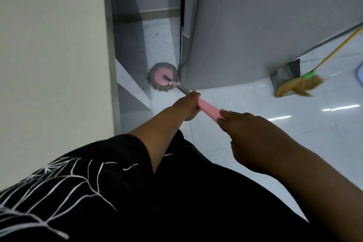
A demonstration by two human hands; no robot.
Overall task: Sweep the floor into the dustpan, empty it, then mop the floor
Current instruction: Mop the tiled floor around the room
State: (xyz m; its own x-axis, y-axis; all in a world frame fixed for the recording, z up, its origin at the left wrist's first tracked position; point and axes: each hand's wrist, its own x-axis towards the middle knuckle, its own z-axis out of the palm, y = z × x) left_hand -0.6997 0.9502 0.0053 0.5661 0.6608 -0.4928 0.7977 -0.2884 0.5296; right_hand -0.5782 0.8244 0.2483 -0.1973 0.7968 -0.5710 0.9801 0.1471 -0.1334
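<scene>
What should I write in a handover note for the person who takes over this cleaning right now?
Left hand: grips the far end of the pink mop handle, next to the metal shaft.
Right hand: grips the near end of it.
Things: the round pink mop head with grey fringe lies on the white tiled floor, in the narrow gap beside the grey panel. The yellow-handled straw broom and the grey metal dustpan are set aside by that panel, to the right.
Done: sweeping seems finished; whether the dustpan was emptied I cannot tell.
Left: mop the rest of the floor.
</scene>
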